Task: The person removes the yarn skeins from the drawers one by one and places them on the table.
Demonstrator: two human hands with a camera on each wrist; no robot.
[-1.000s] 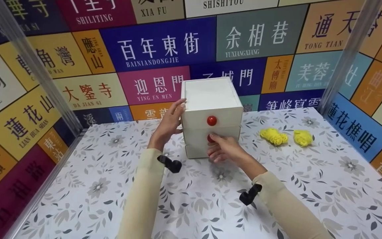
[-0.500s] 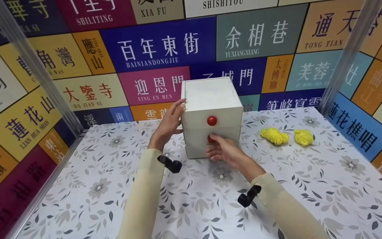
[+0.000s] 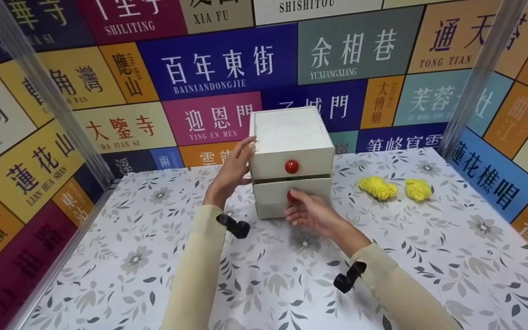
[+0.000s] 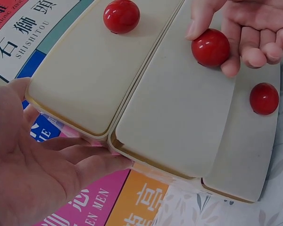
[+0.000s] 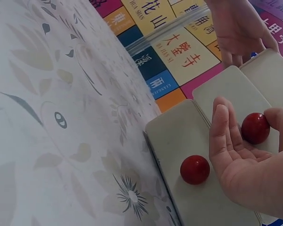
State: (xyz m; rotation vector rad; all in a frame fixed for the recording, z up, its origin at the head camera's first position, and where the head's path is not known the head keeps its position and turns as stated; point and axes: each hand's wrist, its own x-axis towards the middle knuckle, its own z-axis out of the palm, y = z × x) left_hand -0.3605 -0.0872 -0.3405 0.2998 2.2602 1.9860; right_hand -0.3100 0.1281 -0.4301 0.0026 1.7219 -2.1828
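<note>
A small white chest of drawers (image 3: 291, 130) stands on the table, with three stacked drawers bearing round red knobs. My right hand (image 3: 315, 211) pinches the middle knob (image 4: 210, 48) between thumb and finger, its other fingers loosely curled below. The middle drawer (image 3: 271, 195) juts out slightly, showing a dark gap along its upper edge. The top knob (image 3: 291, 166) and the bottom knob (image 5: 195, 170) are untouched, their drawers pushed in. My left hand (image 3: 232, 172) rests against the chest's left side, fingers extended along it and thumb near the upper front edge.
Two yellow crumpled, flower-like bundles, one longer (image 3: 377, 188) and one rounder (image 3: 417, 189), lie right of the chest. A floral cloth (image 3: 135, 261) covers the table. Behind stands a wall of coloured signs (image 3: 218, 59), with clear upright posts (image 3: 479, 78) at the corners.
The middle drawer has come out a little toward me, with my right hand pinching its knob. My left hand has stayed against the chest's side.
</note>
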